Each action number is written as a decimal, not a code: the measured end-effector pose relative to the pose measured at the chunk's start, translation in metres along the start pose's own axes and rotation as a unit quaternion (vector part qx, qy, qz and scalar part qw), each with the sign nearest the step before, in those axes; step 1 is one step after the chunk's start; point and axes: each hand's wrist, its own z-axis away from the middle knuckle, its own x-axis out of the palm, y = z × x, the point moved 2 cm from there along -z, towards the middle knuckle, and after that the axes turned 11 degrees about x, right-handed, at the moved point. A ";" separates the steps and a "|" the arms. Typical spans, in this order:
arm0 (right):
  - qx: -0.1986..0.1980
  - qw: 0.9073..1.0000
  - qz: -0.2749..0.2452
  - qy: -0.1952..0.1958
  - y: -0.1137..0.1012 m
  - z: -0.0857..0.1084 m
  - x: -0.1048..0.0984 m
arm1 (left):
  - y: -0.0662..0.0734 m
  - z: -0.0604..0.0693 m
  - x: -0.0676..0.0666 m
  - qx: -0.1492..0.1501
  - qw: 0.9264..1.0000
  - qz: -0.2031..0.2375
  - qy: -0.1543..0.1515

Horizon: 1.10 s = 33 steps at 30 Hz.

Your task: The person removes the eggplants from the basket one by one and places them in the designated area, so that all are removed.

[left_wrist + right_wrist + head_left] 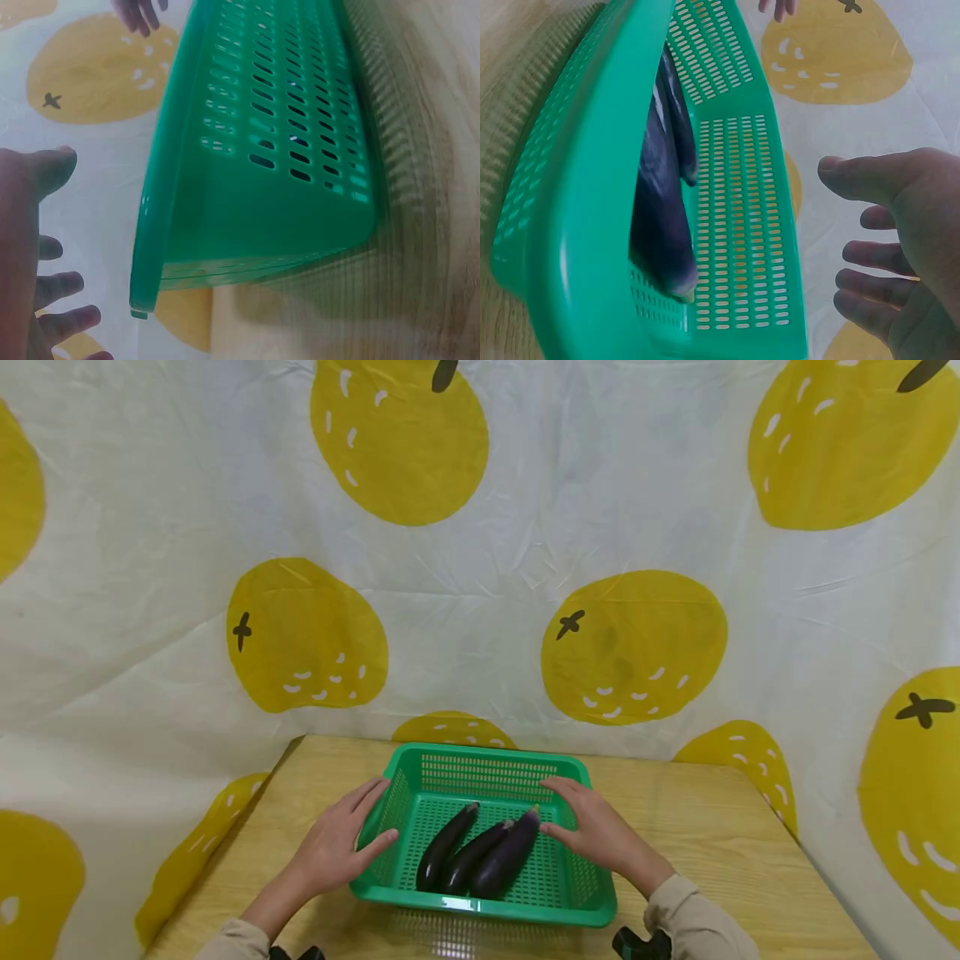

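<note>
The left hand (pixel 339 842) is positioned at the left side of the green plastic basket (pixel 547 913), its fingers extended and the thumb spread apart from them. The left wrist view shows a gap between hand and rim. The basket is rectangular, with slotted walls, a perforated floor and a smooth rolled rim; it sits upright on the wood-grain table (pixel 697 827).

Three glossy, dark purple eggplants lie side by side on the basket floor, stem ends angled toward the far right. The left eggplant (pixel 447 846) is slender and slightly curved. The middle eggplant (pixel 476 856) is partly covered by its right neighbour. The right eggplant (pixel 510 860) is the thickest, tapering to a pale tip.

The right hand (pixel 600 835) is positioned at the basket's right side, thumb and fingers apart. The right wrist view shows it clear of basket and eggplants.
</note>
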 end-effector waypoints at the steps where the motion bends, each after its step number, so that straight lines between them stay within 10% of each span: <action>1: 0.000 1.000 0.001 0.001 0.000 0.000 0.000 | 0.000 0.000 0.000 0.003 1.000 0.000 0.001; 33: 0.020 0.998 -0.034 -0.050 0.015 -0.014 0.007 | -0.009 0.014 0.010 0.004 0.999 0.027 0.024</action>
